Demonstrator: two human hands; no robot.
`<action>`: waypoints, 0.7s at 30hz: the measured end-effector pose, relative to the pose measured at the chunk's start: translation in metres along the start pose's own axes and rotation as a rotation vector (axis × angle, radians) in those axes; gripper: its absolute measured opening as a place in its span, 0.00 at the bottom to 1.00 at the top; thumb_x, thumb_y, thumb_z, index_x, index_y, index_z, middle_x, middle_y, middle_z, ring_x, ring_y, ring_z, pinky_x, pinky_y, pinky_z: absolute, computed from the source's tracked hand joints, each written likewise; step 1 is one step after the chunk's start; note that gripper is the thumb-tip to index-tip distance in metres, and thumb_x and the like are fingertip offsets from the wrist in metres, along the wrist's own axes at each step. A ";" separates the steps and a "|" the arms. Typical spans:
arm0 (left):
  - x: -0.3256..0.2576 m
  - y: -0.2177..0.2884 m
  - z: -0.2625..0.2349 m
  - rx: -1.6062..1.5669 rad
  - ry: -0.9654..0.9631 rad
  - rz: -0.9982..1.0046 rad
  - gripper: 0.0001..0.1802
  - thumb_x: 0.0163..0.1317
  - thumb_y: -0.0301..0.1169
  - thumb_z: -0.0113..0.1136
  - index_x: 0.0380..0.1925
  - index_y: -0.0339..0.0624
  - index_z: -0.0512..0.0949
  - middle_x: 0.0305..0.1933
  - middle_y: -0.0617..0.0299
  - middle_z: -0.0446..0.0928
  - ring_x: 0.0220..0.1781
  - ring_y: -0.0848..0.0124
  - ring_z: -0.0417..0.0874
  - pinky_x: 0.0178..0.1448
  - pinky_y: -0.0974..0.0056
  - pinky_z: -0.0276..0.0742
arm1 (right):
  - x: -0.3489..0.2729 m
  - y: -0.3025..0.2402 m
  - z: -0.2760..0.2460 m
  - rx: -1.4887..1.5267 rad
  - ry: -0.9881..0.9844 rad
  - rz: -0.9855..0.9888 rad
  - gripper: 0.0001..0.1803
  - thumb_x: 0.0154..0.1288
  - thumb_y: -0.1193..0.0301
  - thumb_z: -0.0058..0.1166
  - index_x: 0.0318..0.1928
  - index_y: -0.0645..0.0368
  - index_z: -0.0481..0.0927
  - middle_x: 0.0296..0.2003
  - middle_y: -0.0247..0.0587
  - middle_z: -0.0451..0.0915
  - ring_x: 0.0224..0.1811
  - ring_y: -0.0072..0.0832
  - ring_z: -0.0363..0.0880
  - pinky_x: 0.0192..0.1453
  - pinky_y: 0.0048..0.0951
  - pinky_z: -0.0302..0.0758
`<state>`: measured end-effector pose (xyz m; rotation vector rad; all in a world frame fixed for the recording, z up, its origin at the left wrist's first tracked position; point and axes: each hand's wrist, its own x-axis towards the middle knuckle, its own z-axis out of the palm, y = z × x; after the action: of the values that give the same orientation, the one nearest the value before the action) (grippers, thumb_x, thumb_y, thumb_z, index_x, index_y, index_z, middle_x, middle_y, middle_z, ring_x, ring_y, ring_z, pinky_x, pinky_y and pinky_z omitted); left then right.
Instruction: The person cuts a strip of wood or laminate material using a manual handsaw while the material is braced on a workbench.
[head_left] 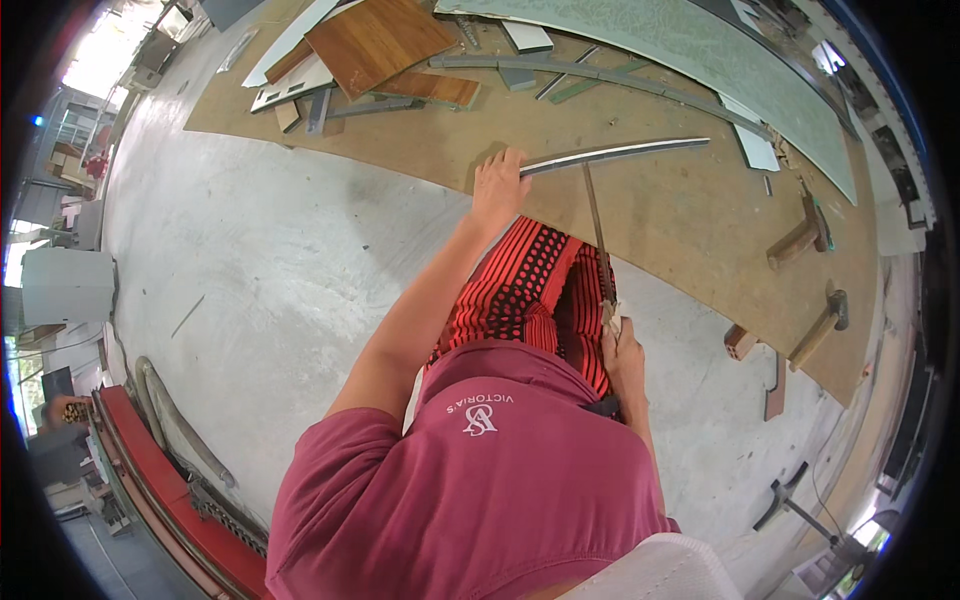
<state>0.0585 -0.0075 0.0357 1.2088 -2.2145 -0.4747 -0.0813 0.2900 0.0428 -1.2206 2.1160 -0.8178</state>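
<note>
Two bare hands are busy: the right hand (625,352) is closed round the grip of a long, thin blade (599,232), whose far end reaches the strip (630,152); the left hand (498,183) grasps that slim, dark, white-lined strip by its left end, on the counter (690,232) near its front edge. To the right lie two wooden-handled hammers (797,243). Farther back, a grey bar (600,72), wood-grained boards (380,42) and a pale green sheet (690,60) crowd the counter's brown, flat top. Smooth grey concrete floor (250,260) spreads leftward.
</note>
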 end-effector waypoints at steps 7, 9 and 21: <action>-0.002 -0.016 -0.010 -0.023 0.051 0.063 0.12 0.52 0.26 0.63 0.37 0.40 0.76 0.43 0.53 0.75 0.47 0.52 0.75 0.53 0.52 0.71 | 0.016 -0.002 0.005 -0.019 -0.026 -0.019 0.12 0.68 0.64 0.46 0.43 0.61 0.67 0.27 0.64 0.77 0.33 0.62 0.77 0.33 0.56 0.71; -0.007 -0.017 -0.006 -0.042 0.064 0.064 0.13 0.51 0.26 0.63 0.38 0.41 0.76 0.44 0.53 0.74 0.47 0.52 0.74 0.52 0.52 0.71 | 0.019 0.003 0.009 -0.051 -0.060 -0.037 0.12 0.68 0.65 0.47 0.42 0.60 0.67 0.26 0.64 0.77 0.32 0.62 0.77 0.33 0.56 0.71; -0.037 -0.024 -0.021 0.062 0.066 -0.101 0.18 0.53 0.34 0.65 0.45 0.49 0.77 0.46 0.60 0.73 0.51 0.56 0.70 0.55 0.52 0.63 | 0.038 -0.014 0.020 -0.113 -0.173 -0.036 0.12 0.67 0.64 0.47 0.42 0.59 0.66 0.27 0.63 0.77 0.31 0.60 0.77 0.34 0.56 0.72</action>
<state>0.1030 0.0105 0.0279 1.3544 -2.1344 -0.4021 -0.0756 0.2463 0.0332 -1.3403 2.0283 -0.5916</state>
